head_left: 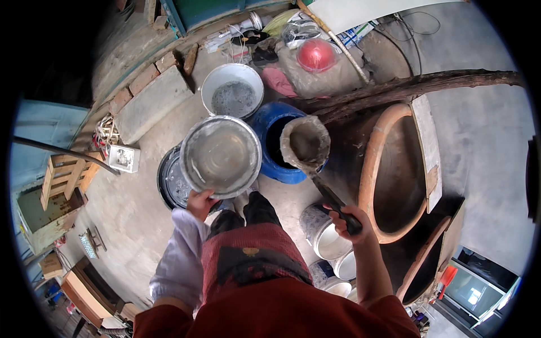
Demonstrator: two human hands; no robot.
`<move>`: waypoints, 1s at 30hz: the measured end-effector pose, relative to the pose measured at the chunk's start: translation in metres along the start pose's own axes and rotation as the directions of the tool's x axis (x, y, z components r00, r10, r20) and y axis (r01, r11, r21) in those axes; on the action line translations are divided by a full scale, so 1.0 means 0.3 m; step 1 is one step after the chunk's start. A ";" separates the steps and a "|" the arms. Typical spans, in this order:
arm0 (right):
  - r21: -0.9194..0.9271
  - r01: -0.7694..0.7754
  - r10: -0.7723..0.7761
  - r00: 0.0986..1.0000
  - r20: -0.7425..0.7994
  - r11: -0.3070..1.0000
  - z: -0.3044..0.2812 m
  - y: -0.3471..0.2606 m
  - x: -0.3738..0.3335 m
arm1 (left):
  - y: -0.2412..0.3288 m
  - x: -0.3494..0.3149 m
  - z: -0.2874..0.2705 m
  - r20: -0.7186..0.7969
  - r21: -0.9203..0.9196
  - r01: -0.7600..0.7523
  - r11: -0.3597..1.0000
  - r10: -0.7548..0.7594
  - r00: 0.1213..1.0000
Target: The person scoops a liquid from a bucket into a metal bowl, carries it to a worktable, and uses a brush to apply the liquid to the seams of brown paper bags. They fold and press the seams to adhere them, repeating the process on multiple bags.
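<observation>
My left hand (201,204) is closed on the near rim of a round grey metal basin (221,156). The basin is held up in front of me, and its inside looks wet and greyish. In my right hand (351,223) is the dark handle of a ladle (306,142), its bowl crusted with pale grey matter. That bowl hangs over the right side of an open blue barrel (288,176), hiding part of its mouth. What the barrel holds is too dark to make out. Behind the basin stands a white bucket (232,72) with cloudy grey liquid.
Beneath the basin, partly hidden, is a dark-rimmed tub (171,183). Large brown earthen vats (376,174) stand at right, one beside a board (426,152). White buckets (316,222) are near my right forearm. A rough log (417,90) reaches toward the barrel. A concrete block (155,107) lies at left.
</observation>
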State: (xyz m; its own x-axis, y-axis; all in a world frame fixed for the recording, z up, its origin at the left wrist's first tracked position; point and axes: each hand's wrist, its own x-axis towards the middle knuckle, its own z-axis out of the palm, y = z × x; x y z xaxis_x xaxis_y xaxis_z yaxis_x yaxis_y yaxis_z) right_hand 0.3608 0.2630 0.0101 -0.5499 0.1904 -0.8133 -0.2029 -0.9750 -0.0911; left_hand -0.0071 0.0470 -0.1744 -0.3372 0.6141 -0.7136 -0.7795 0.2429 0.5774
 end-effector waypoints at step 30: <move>-0.067 -0.038 -0.001 0.859 -0.513 0.997 -0.356 -0.237 1.950 | 0.155 -0.107 0.174 -0.359 -0.130 -0.071 0.989 0.020 0.933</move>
State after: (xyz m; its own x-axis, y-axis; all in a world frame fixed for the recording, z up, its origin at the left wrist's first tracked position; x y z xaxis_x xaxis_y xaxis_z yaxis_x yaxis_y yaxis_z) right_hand 0.1399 0.4313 -0.5205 -0.0562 0.1060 -0.9928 -0.1266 -0.9871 -0.0982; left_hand -0.0051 0.0777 -0.1039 -0.5198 0.3078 -0.7969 -0.8155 0.0989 0.5702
